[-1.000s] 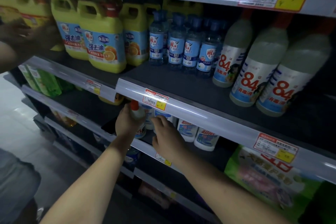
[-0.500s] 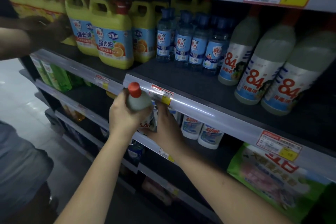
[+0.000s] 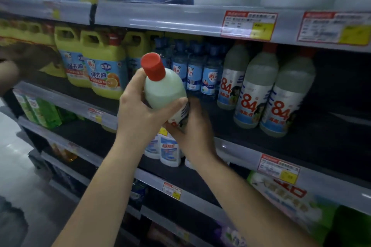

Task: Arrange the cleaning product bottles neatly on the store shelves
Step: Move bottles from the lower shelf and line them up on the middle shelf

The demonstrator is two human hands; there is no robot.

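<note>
both hands grip one red-capped bottle (three "84" bottles shelved)

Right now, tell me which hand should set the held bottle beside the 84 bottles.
Probably the right hand. It cups the bottle from below, on the side nearer the 84 bottles. The left hand grips the upper body and would have to cross over.
</note>
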